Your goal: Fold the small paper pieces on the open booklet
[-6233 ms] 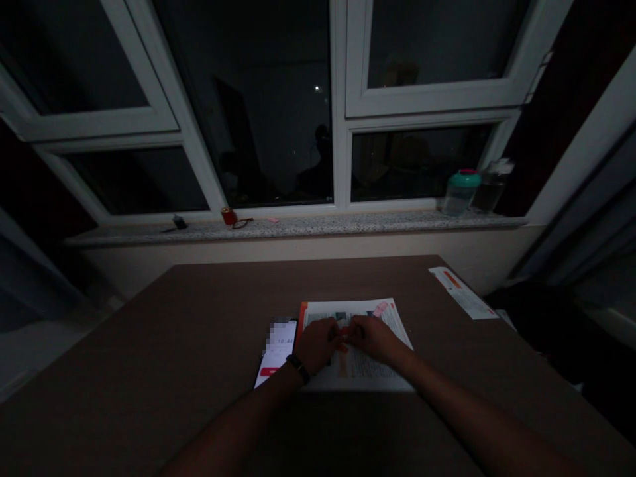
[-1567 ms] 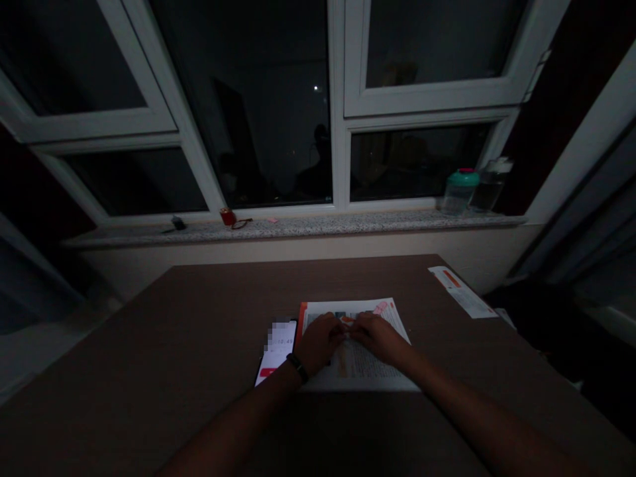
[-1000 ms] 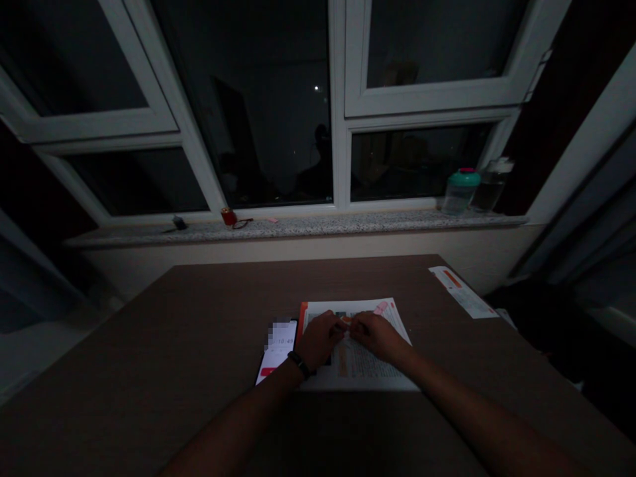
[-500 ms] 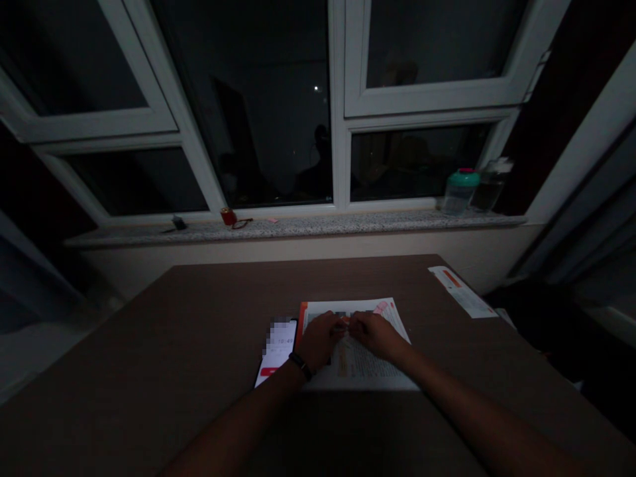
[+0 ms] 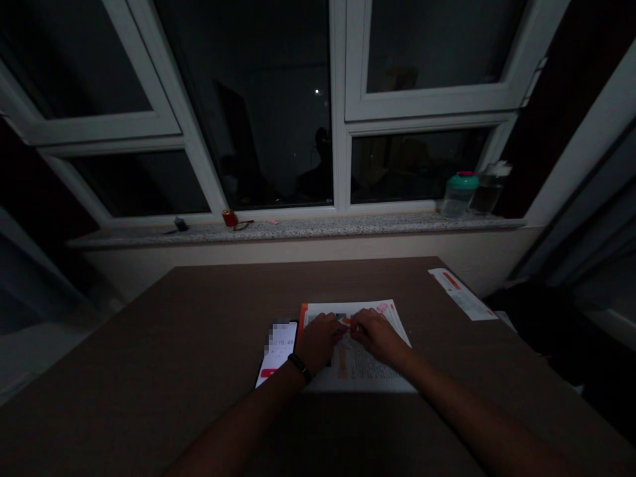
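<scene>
My left hand, with a dark band on its wrist, is over the upper middle of a printed sheet. Its fingers are bent and pinched together. Close beside it, my right hand also has curled fingers, the tips almost meeting those of the left. A small white and orange patch shows between the fingertips; in the dim light I cannot tell whether it is a held piece or print on the sheet. A pink shape shows at the sheet's top right.
A lit phone lies left of the sheet on the brown table. A paper strip is at the table's right edge. On the windowsill stand a red spool-like item, a green-lidded bottle and a clear bottle.
My right hand's fingers have shifted slightly, lifting a little, and the white and orange patch between the fingertips shows more clearly. The view has tilted very slightly.
</scene>
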`<action>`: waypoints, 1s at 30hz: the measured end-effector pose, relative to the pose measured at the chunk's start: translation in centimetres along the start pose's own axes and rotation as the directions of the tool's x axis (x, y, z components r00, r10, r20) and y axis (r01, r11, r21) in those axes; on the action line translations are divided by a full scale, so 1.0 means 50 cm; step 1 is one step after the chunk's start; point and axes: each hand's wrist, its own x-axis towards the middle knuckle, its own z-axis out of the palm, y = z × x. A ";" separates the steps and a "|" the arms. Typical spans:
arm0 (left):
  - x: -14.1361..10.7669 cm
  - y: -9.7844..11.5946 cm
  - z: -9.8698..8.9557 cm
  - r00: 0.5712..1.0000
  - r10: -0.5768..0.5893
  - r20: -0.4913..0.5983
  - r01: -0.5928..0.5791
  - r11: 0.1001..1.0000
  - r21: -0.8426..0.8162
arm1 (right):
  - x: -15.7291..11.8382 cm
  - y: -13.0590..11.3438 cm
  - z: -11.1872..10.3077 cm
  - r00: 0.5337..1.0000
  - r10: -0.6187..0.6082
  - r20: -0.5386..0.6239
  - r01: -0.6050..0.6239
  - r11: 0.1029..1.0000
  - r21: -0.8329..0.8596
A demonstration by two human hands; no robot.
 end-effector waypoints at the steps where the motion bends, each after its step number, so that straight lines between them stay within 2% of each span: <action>1: -0.002 0.000 -0.003 1.000 0.020 0.015 -0.020 0.999 0.029 | -0.001 0.002 -0.002 1.000 -0.014 0.005 0.014 1.000 -0.004; 8: -0.017 0.004 -0.028 0.988 0.112 0.107 -0.128 0.979 0.157 | -0.012 0.021 -0.027 0.994 -0.106 0.034 0.107 0.994 -0.025; 11: -0.021 0.003 -0.030 0.984 0.153 0.095 -0.167 0.973 0.161 | -0.014 0.022 -0.033 0.986 -0.157 0.051 0.160 0.984 -0.074; 15: -0.026 0.008 -0.028 0.984 0.170 0.060 -0.177 0.973 0.147 | -0.012 0.012 -0.043 0.973 -0.204 0.105 0.223 0.950 -0.218; 20: -0.032 0.024 -0.031 0.989 0.129 0.073 -0.141 0.970 0.196 | -0.011 -0.005 -0.052 0.972 -0.203 0.119 0.232 0.913 -0.336; 24: -0.032 0.027 -0.026 0.988 0.134 0.070 -0.146 0.971 0.191 | -0.010 -0.011 -0.045 0.979 -0.167 0.113 0.195 0.925 -0.326; 30: -0.025 0.019 -0.025 0.992 0.111 0.055 -0.115 0.989 0.088 | 0.001 -0.012 -0.032 0.986 -0.146 0.075 0.161 0.954 -0.253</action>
